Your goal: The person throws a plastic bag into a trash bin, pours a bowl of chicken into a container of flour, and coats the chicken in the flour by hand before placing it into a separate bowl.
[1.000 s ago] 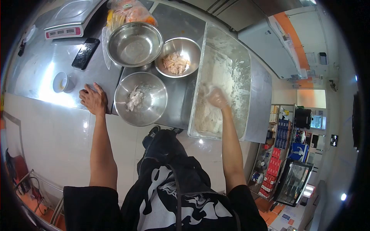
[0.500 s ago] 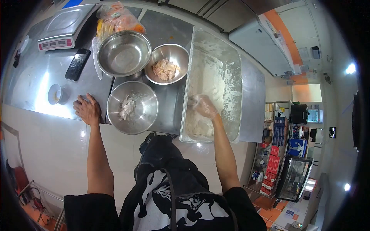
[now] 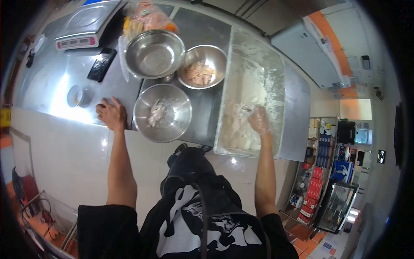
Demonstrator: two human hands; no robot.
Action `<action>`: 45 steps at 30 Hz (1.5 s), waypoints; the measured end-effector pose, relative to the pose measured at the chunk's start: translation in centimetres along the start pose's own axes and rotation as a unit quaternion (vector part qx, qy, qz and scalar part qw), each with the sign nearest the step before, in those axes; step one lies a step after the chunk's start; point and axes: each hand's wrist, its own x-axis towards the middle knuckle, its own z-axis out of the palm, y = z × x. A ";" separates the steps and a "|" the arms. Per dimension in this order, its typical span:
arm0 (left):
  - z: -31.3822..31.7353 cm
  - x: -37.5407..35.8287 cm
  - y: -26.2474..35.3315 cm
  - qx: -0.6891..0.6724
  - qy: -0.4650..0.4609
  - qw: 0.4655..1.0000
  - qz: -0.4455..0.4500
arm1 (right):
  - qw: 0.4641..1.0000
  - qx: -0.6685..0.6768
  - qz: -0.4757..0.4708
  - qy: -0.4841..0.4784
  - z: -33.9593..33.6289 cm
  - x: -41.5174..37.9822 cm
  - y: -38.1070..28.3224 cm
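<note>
My bare left hand (image 3: 111, 114) rests on the metal table at its near edge, fingers apart, right of a small clear cup (image 3: 77, 96). Over the large metal tray (image 3: 219, 129) is my right hand (image 3: 258, 120), in a clear plastic glove. Its fingers are bent together by the white flour (image 3: 245, 93); what they hold, if anything, I cannot make out. Between my hands stands a steel bowl (image 3: 177, 125) with a few whitish coated pieces (image 3: 157, 114). Behind it another bowl (image 3: 218, 58) holds pale meat strips (image 3: 200, 73).
An empty-looking steel bowl (image 3: 155, 54) stands at the back, near a bag of orange food (image 3: 151, 19). Further left lie a black phone (image 3: 101, 64) and a scale (image 3: 84, 26). A stocked shelf rack (image 3: 314, 172) stands on the right.
My right hand has moved rightward within the tray, away from its left wall. My left hand stays at the table edge. The whole view has shifted slightly.
</note>
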 end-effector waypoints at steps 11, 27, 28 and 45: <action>0.2 0.2 -0.3 -0.012 0.000 1.000 -0.004 | 0.876 0.476 0.051 -0.066 -8.6 0.9 -14.2; 0.9 0.1 -0.3 0.022 0.018 0.999 0.019 | 0.967 0.059 -0.071 -0.238 3.5 -0.7 -4.7; 1.1 0.1 -0.5 0.022 0.033 0.999 0.021 | 0.962 0.084 -0.076 -0.249 4.3 -0.6 -3.3; 1.1 0.1 -0.7 0.039 0.015 0.999 0.021 | 0.977 0.153 0.061 -0.136 -2.1 -0.9 -1.6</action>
